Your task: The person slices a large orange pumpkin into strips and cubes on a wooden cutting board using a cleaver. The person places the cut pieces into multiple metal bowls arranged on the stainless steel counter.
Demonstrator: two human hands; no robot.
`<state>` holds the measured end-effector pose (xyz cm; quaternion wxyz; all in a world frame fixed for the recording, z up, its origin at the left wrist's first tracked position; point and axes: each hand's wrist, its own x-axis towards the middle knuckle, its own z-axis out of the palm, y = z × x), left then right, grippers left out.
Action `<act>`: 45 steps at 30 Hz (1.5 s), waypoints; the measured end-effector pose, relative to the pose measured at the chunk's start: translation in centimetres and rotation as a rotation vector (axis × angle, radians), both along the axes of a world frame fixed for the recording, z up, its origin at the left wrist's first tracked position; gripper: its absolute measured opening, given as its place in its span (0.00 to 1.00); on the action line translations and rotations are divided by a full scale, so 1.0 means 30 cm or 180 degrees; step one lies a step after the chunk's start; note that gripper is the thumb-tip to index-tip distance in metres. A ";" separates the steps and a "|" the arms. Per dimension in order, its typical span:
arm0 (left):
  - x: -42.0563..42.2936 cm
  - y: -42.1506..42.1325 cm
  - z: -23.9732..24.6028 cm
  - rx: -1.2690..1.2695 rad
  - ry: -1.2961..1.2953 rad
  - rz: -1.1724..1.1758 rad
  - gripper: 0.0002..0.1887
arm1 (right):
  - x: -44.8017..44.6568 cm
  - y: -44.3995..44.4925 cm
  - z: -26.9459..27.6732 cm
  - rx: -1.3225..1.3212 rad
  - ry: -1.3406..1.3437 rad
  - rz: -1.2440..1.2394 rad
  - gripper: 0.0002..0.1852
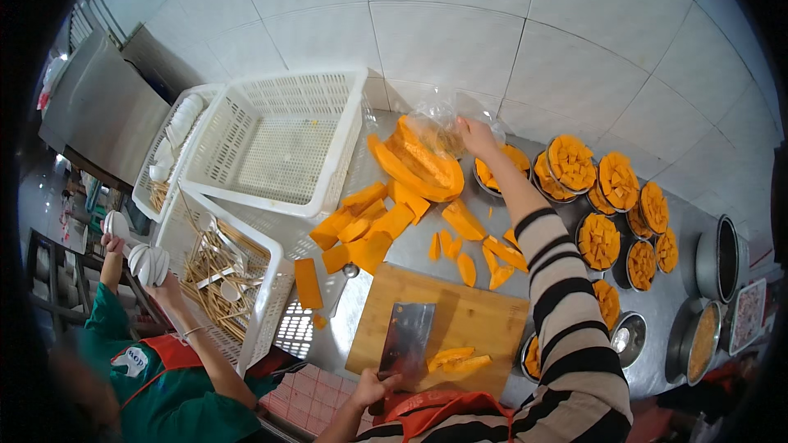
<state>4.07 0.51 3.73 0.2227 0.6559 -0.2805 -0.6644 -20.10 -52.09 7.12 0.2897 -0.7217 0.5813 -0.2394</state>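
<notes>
My left hand (375,389) is closed round the handle of a cleaver (407,338), whose broad blade lies over a wooden cutting board (375,301). Slices of orange pumpkin (458,362) rest on the board, right of the blade. My right hand (477,135) reaches to the back of the steel table and grips a clear plastic bag (431,117), which has some material in it. Beside the bag lies a large hollowed pumpkin piece (418,163). Pumpkin chunks (363,227) are heaped in front of it, and smaller pieces (466,269) lie behind the board.
Metal bowls of cut pumpkin (598,242) crowd the right side, near an empty metal bowl (629,338) and a deep pot (717,258). White plastic baskets (326,194) stand left, one with chopsticks (215,295). At far left a co-worker (178,387) holds white spoons (149,263).
</notes>
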 end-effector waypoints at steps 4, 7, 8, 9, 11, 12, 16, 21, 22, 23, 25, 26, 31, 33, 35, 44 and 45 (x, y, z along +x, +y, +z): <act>0.024 -0.007 -0.069 -0.0024 0.0038 -0.0221 0.11 | -0.062 0.368 -0.051 -0.1964 -0.0437 0.0129 0.12; 0.018 -0.010 -0.073 -0.0108 -0.0039 -0.0124 0.13 | -0.112 0.828 -0.124 -0.0438 -0.0191 0.1193 0.13; 0.023 -0.006 -0.078 -0.0029 -0.0015 -0.0054 0.13 | -0.111 1.021 -0.154 -0.0016 -0.0409 0.1550 0.16; 0.019 -0.011 -0.056 -0.0041 -0.0081 -0.0004 0.14 | -0.127 1.162 -0.212 -0.0148 -0.0312 0.2261 0.17; 0.006 -0.007 -0.013 -0.0076 -0.0182 0.0099 0.16 | -0.136 1.413 -0.279 -0.0510 -0.0109 0.3186 0.19; 0.018 0.013 -0.044 -0.0144 -0.0073 0.0200 0.15 | -0.123 1.487 -0.278 -0.0780 0.0067 0.3408 0.19; 0.009 0.030 -0.058 -0.0335 0.0051 0.0240 0.12 | -0.131 1.572 -0.411 -0.0829 0.0128 0.2991 0.16; 0.014 0.057 -0.095 -0.0636 -0.0221 0.0120 0.12 | -0.097 1.550 -0.482 -0.1158 0.0534 0.1985 0.14; 0.013 0.061 -0.100 -0.0674 -0.0418 0.0062 0.12 | -0.080 1.562 -0.483 -0.1099 0.0565 0.1482 0.14; 0.014 0.060 -0.111 -0.0715 -0.0613 0.0005 0.12 | -0.051 1.564 -0.486 -0.0922 0.0527 0.0806 0.14; 0.021 0.055 -0.136 -0.0961 -0.0895 -0.0393 0.13 | 0.011 1.560 -0.465 -0.0532 0.0445 -0.0474 0.15; -0.001 0.030 -0.119 -0.1176 -0.1007 -0.0556 0.13 | 0.007 1.568 -0.447 -0.0700 0.0483 -0.0589 0.15; -0.054 -0.018 -0.137 -0.2132 -0.2381 -0.1411 0.13 | -0.076 1.654 -0.359 -0.1256 0.0243 -0.0494 0.20; -0.095 -0.027 -0.111 -0.1955 -0.2679 -0.1742 0.11 | -0.173 1.727 -0.336 -0.0954 0.0230 -0.0365 0.23; -0.137 -0.018 -0.087 -0.1891 -0.2816 -0.1988 0.10 | -0.241 1.773 -0.350 -0.0810 0.0184 -0.0349 0.24; -0.213 0.059 -0.052 -0.1751 -0.2739 -0.2289 0.09 | -0.250 1.812 -0.392 -0.0923 -0.0122 -0.0595 0.20; -0.217 0.060 -0.042 -0.1803 -0.2689 -0.2229 0.09 | -0.253 1.816 -0.407 -0.0890 -0.0134 -0.0580 0.19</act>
